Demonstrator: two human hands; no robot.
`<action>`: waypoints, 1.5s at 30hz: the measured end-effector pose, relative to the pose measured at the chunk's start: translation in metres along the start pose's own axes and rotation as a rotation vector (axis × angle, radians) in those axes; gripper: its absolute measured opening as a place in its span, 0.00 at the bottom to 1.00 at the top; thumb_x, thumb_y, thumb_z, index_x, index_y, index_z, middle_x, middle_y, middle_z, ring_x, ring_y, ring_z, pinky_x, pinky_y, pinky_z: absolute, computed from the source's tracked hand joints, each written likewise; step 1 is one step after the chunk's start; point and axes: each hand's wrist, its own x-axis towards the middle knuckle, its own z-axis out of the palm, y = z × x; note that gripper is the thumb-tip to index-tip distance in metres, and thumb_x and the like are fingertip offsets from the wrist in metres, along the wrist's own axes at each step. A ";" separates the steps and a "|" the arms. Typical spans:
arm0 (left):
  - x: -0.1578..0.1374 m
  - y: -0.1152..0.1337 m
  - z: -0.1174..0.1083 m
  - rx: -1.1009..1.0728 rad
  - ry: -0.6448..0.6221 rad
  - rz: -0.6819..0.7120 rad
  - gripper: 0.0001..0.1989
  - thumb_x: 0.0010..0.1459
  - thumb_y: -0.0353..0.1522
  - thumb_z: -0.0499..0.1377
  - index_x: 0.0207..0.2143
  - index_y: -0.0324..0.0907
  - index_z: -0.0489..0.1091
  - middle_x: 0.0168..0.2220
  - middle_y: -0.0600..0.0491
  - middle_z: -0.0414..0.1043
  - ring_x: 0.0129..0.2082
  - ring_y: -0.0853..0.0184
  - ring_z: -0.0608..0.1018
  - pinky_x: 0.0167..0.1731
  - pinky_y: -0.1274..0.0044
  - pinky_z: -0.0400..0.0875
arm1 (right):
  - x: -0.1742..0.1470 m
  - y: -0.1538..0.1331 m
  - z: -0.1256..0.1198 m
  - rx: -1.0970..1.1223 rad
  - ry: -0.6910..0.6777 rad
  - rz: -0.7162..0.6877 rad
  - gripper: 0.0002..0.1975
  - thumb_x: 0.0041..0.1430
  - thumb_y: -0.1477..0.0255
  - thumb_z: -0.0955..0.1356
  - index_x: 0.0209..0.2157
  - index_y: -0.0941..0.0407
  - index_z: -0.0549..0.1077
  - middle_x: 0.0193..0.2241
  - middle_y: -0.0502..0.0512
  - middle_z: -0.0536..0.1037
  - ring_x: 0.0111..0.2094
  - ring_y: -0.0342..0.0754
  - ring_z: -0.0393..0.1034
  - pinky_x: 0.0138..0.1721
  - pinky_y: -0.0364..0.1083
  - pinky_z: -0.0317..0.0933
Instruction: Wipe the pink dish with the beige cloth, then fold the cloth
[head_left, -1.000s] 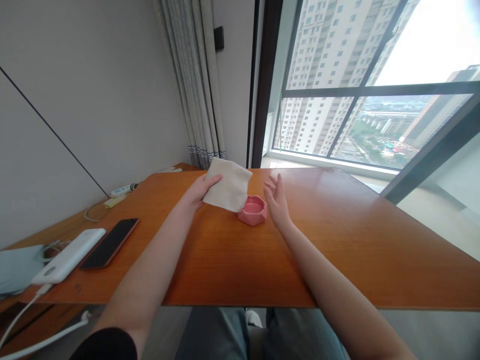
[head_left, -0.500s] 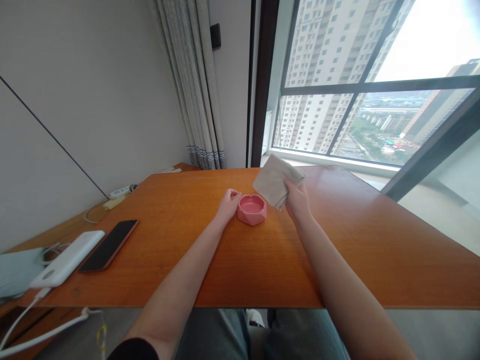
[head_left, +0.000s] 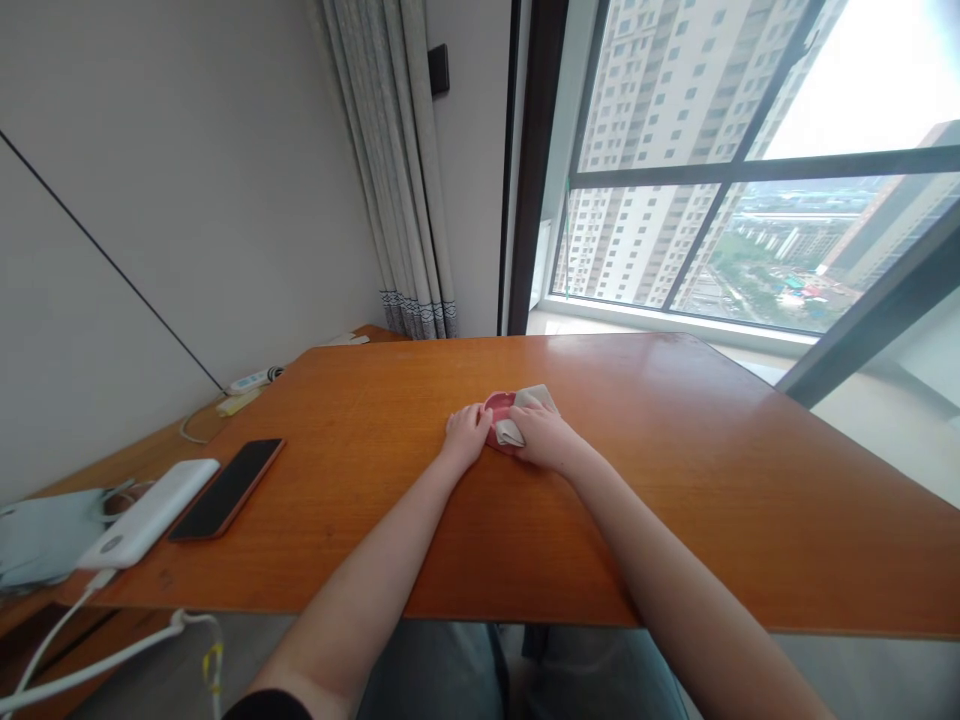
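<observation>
A pink faceted ashtray sits on the wooden table, partly covered by my hands and a cloth. My left hand grips its left side, thumb at the rim. The beige cloth is held in my right hand, which presses it onto the ashtray's right side and partly into its bowl. The right fingertips are hidden within the cloth and the ashtray.
A black-screened phone and a white power bank with a cable lie at the table's left. Beyond them are a pale blue folded item and a power strip. The orange-brown table ends near my lap.
My right hand has brought the cloth down and left from the air onto the ashtray. My left hand has shifted closer and now holds the ashtray's side.
</observation>
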 end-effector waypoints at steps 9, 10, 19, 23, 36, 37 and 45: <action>-0.002 0.005 0.007 -0.631 0.162 -0.051 0.24 0.57 0.43 0.55 0.54 0.45 0.61 0.50 0.47 0.70 0.51 0.60 0.71 0.55 0.65 0.58 | 0.010 0.005 0.024 0.061 0.281 -0.086 0.04 0.54 0.69 0.68 0.27 0.54 0.71 0.30 0.56 0.74 0.36 0.52 0.64 0.43 0.51 0.57; -0.005 0.010 0.007 -0.758 0.165 -0.078 0.28 0.56 0.43 0.56 0.57 0.45 0.56 0.51 0.46 0.69 0.49 0.62 0.72 0.52 0.67 0.63 | 0.011 0.001 0.028 0.052 0.353 -0.066 0.03 0.55 0.71 0.67 0.28 0.54 0.71 0.31 0.56 0.74 0.36 0.53 0.64 0.45 0.53 0.56; -0.013 0.020 0.017 -1.108 0.213 -0.267 0.18 0.58 0.40 0.53 0.49 0.44 0.55 0.46 0.50 0.67 0.45 0.68 0.74 0.45 0.76 0.69 | 0.011 -0.022 0.051 0.091 0.468 -0.042 0.04 0.57 0.73 0.64 0.29 0.54 0.69 0.30 0.53 0.71 0.36 0.51 0.61 0.53 0.57 0.49; -0.004 0.007 0.002 -0.859 0.248 -0.170 0.16 0.58 0.41 0.54 0.45 0.42 0.58 0.46 0.48 0.67 0.49 0.65 0.72 0.49 0.74 0.65 | 0.017 -0.014 0.052 0.082 0.462 -0.134 0.04 0.57 0.73 0.64 0.32 0.54 0.70 0.31 0.54 0.71 0.38 0.51 0.61 0.55 0.56 0.50; -0.018 0.019 -0.003 -0.811 0.363 -0.043 0.40 0.50 0.38 0.63 0.60 0.43 0.46 0.55 0.45 0.62 0.54 0.63 0.69 0.54 0.73 0.62 | 0.015 -0.007 0.059 -0.086 0.554 -0.220 0.12 0.62 0.74 0.60 0.40 0.54 0.73 0.33 0.55 0.73 0.37 0.51 0.61 0.59 0.59 0.47; -0.021 0.023 -0.001 -0.814 0.374 -0.027 0.39 0.50 0.36 0.62 0.60 0.43 0.45 0.57 0.45 0.61 0.55 0.63 0.68 0.55 0.73 0.61 | 0.015 -0.007 0.059 -0.088 0.559 -0.220 0.12 0.62 0.74 0.60 0.40 0.54 0.73 0.33 0.55 0.73 0.37 0.50 0.61 0.59 0.59 0.47; -0.011 0.016 -0.014 -0.783 0.350 -0.061 0.26 0.49 0.25 0.52 0.52 0.43 0.56 0.54 0.48 0.64 0.54 0.64 0.68 0.56 0.72 0.60 | 0.019 -0.006 0.052 -0.037 0.547 -0.306 0.13 0.64 0.73 0.59 0.34 0.53 0.74 0.31 0.54 0.72 0.39 0.50 0.62 0.61 0.59 0.44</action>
